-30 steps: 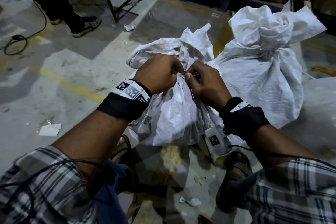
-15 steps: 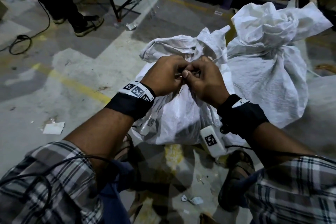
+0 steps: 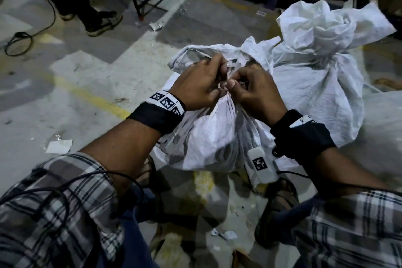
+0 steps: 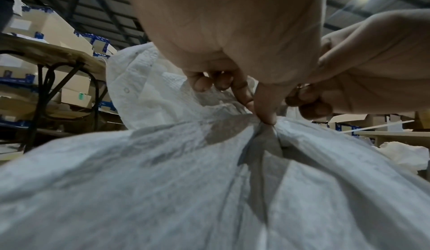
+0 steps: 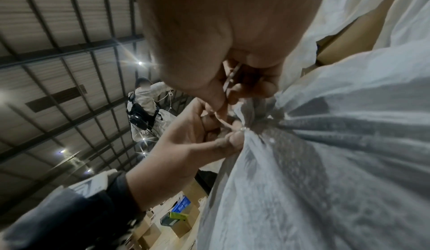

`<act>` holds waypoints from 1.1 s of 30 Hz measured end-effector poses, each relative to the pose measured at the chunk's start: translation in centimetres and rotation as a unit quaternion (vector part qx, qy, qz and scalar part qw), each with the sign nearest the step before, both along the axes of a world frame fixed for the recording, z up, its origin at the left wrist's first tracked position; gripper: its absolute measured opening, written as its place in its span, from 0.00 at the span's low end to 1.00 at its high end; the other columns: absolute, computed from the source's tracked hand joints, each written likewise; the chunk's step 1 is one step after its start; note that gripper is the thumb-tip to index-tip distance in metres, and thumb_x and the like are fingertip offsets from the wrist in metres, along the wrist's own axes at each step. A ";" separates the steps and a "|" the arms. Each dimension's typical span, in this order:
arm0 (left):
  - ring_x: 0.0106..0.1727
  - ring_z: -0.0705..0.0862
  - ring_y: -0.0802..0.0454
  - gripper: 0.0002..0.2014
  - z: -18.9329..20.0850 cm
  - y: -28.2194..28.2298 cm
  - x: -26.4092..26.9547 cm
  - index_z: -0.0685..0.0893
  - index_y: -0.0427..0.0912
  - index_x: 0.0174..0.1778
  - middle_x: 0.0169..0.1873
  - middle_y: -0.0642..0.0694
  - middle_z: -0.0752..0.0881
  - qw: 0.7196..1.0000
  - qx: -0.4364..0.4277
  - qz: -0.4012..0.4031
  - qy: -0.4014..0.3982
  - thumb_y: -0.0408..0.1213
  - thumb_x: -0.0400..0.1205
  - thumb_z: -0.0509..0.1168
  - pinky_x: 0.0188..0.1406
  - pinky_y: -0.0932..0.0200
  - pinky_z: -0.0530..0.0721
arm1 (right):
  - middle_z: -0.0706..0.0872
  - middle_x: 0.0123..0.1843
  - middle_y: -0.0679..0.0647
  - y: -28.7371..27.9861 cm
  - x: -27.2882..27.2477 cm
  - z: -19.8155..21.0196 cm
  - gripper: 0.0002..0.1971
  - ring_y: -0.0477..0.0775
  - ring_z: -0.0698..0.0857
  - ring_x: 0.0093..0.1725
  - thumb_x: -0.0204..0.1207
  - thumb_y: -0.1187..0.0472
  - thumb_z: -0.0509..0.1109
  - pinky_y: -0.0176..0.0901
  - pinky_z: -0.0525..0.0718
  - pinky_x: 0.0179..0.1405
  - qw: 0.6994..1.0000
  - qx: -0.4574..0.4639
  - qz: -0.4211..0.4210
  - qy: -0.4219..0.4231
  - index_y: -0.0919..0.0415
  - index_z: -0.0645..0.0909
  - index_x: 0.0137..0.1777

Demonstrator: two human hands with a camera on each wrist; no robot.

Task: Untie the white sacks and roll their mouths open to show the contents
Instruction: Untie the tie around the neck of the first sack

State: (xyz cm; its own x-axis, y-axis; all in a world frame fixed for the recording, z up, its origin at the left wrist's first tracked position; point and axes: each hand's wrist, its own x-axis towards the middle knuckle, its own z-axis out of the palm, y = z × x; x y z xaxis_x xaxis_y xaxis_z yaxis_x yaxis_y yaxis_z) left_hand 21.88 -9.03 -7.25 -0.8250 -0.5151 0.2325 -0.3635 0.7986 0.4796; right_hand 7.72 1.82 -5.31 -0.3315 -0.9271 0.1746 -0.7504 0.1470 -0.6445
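Two white woven sacks were seen on the concrete floor, touching side by side. The farther sack was still bunched and tied at its neck, untouched. The nearer sack stood between the person's feet, its gathered neck held up under both hands, mouth flaps splayed behind the tie.

The step in hand was judged to be untying the nearer sack; nothing had yet been rolled open and no contents were shown.

The left hand was curled at the neck, thumb tip pressed into the cinched fabric, as shown in the left wrist view at the knot. The right hand was curled too, its fingers pinching a thin pale tie strand running up from the knot. Fingers of both hands were narrow, closed on neck and strand, almost touching each other.

Whether the knot was loosened could not be told; it was hidden by the fingers.

Next move was judged to call for the strand to be drawn clear while the neck was braced by the left hand, then the mouth spread and rolled down.
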 end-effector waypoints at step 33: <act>0.48 0.87 0.54 0.19 -0.6 -0.9 0.0 0.65 0.40 0.52 0.44 0.50 0.88 0.986 0.145 -0.087 0.015 0.33 0.79 0.73 0.51 0.47 0.87 | 0.92 0.39 0.55 0.5 -0.4 -1.8 0.08 0.54 0.88 0.43 0.76 0.58 0.76 0.36 0.69 0.46 0.997 0.068 -0.037 -0.002 0.61 0.93 0.41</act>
State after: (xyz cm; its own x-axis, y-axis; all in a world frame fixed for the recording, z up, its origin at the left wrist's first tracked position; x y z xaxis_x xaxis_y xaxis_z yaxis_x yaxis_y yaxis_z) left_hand 21.87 -9.91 -7.83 -0.9011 -0.4158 0.1227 -0.2156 0.6752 0.7054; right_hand 7.28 2.31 -7.08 -0.4006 -0.9150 0.0476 -0.7317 0.2882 -0.6177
